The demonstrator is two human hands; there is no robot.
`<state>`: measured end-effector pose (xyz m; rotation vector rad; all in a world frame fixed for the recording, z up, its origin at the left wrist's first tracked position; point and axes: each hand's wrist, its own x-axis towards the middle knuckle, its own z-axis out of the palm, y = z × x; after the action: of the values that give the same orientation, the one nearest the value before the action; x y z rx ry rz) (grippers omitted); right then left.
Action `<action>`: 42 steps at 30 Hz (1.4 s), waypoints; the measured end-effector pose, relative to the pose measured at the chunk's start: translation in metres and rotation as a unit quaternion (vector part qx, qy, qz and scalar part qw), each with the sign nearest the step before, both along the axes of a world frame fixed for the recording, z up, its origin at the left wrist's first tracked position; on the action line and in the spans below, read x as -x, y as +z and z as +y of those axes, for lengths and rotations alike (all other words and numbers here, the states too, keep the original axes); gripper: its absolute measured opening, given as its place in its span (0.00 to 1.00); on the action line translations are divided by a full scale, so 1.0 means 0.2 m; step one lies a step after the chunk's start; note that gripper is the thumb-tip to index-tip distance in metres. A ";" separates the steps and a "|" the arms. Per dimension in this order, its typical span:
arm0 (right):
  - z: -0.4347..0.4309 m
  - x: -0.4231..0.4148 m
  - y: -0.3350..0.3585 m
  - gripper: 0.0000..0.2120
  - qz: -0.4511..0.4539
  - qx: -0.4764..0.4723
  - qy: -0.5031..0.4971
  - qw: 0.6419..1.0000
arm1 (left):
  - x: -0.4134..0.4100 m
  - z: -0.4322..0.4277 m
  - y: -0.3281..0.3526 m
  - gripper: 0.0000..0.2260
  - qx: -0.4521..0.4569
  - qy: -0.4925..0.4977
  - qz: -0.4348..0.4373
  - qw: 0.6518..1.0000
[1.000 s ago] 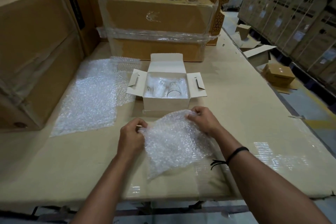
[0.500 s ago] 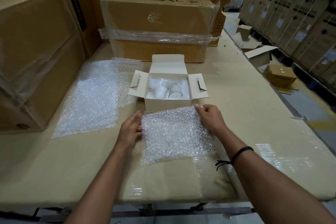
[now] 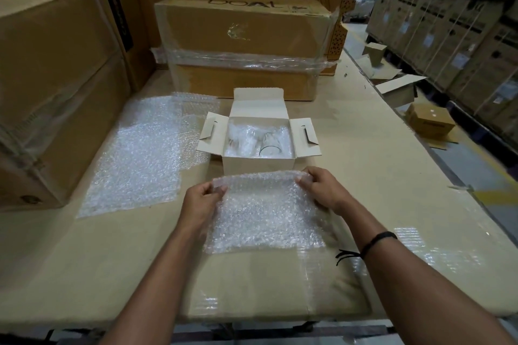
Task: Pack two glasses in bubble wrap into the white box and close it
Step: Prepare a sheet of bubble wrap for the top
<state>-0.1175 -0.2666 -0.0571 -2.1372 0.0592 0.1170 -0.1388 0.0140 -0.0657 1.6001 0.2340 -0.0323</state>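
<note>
Both hands have lifted the far edge of the small bubble wrap sheet (image 3: 266, 213). It lay flat a moment ago, and now that edge curls over a little.

Big letters on top of the brown box (image 3: 246, 28) at the back look like "DOAL". Other boxes have writing too, but it is too blurry to read.

The left hand (image 3: 201, 202) pinches the far left corner of the sheet with its thumb and curled fingers. The right hand (image 3: 322, 190) pinches the far right corner the same way. A black band (image 3: 378, 238) sits on the right wrist. The near part of the sheet rests on the table (image 3: 84, 260).

The white box (image 3: 258, 166) stands just past the sheet with all its flaps open. Inside, on the left, is a wrapped glass (image 3: 241, 140). Beside it, on the right, is a bare glass (image 3: 270, 145). A big bubble wrap sheet (image 3: 140, 154) lies flat on the table to the left of the white box.
</note>
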 end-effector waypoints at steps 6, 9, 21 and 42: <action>-0.03 0.02 0.00 0.35 0.085 -0.010 0.068 0.994 | -0.03 0.04 -0.06 0.10 -0.048 0.006 -0.014 0.999; -0.01 0.03 0.00 0.35 0.080 0.019 0.084 0.993 | -0.04 0.05 -0.08 0.13 -0.052 0.009 -0.020 0.998; -0.05 0.04 0.01 0.03 0.078 -0.116 0.057 0.989 | -0.04 0.06 -0.04 0.06 -0.008 -0.012 -0.010 1.000; 0.08 0.09 0.07 0.22 0.011 0.303 0.170 0.938 | 0.00 0.10 -0.07 0.30 -0.451 -0.182 -0.094 0.869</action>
<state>-0.1349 -0.2497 -0.0440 -2.7475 -0.3007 0.3644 -0.1388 0.0332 -0.0802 2.5518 -0.2617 -0.0628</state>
